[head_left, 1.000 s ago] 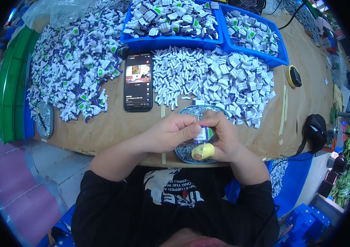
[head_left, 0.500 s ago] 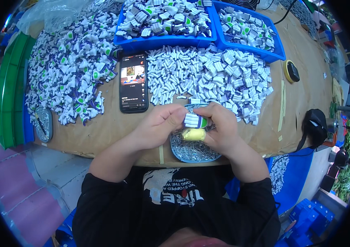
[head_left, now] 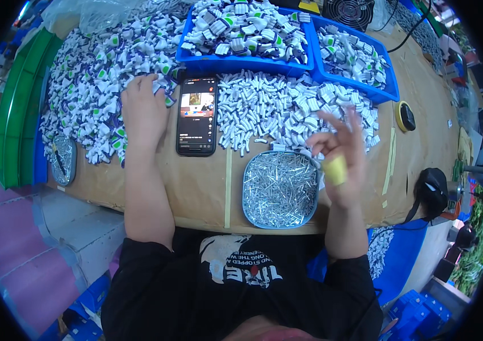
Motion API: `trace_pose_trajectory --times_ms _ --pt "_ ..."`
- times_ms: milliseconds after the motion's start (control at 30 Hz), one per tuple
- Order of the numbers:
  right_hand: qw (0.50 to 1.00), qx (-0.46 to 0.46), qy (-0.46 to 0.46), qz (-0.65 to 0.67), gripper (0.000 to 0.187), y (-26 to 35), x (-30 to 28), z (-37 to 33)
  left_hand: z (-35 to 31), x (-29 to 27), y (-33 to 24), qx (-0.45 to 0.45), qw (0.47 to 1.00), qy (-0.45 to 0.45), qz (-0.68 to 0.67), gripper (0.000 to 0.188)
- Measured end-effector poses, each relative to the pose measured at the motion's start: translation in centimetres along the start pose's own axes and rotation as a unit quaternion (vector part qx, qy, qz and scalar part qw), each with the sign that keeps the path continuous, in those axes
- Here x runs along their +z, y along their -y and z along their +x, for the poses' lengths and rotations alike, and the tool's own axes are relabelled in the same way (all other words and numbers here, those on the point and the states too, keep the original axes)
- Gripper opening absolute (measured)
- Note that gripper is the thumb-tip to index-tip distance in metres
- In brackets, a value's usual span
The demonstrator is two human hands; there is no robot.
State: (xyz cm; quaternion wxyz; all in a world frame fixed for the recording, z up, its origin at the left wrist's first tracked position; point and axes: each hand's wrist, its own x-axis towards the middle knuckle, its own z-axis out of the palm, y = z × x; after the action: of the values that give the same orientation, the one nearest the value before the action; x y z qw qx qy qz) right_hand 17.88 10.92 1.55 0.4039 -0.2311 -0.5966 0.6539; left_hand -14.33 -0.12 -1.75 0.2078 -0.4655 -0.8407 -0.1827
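Toy-hand pieces (head_left: 88,96), smooth moulded plastic in white, purple and green, lie in a broad heap on the left part of the brown, paper-covered tabletop (head_left: 207,187). Below that heap sits a small rounded tray (head_left: 71,179) of metal pins. The left hand (head_left: 142,108) reaches over the heap's right edge, its fingers close together and bent down among the pieces; whether they grip one cannot be told. Just right of it lies a flat black phone (head_left: 197,122) with a lit screen. Next come a blue plastic bin (head_left: 244,65) heaped with similar pieces and, nearer, slim curved finger pieces (head_left: 238,108). A rounded blue tray (head_left: 280,225) holds a tangle of shiny straight metal pins (head_left: 280,187). Ribbed, blocky white pieces (head_left: 295,119) adjoin the curved ones. The right hand (head_left: 348,156), blurred, is raised beside the pin tray, fingers spread and loosely bent, nothing visible between them; a yellow wrap (head_left: 334,170) covers its thumb. Farther right lies a ring-shaped tape roll (head_left: 405,116).
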Motion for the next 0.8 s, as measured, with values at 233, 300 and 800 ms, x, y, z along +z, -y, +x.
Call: trace_pose_trajectory --times_ms 233,300,800 --pt "0.778 -0.125 0.413 -0.456 0.039 0.7 2.0 -1.1 0.3 0.1 -0.5 -0.081 0.984 0.148 -0.060 0.027" --pt "0.774 -0.132 0.410 -0.463 0.038 0.3 2.4 -1.5 0.1 0.1 -0.3 -0.061 0.985 0.146 -0.061 0.027" --pt "0.754 -0.182 0.411 -0.478 0.032 -0.4 2.3 -2.0 0.2 -0.4 -0.5 -0.120 0.975 0.023 -0.186 0.020"
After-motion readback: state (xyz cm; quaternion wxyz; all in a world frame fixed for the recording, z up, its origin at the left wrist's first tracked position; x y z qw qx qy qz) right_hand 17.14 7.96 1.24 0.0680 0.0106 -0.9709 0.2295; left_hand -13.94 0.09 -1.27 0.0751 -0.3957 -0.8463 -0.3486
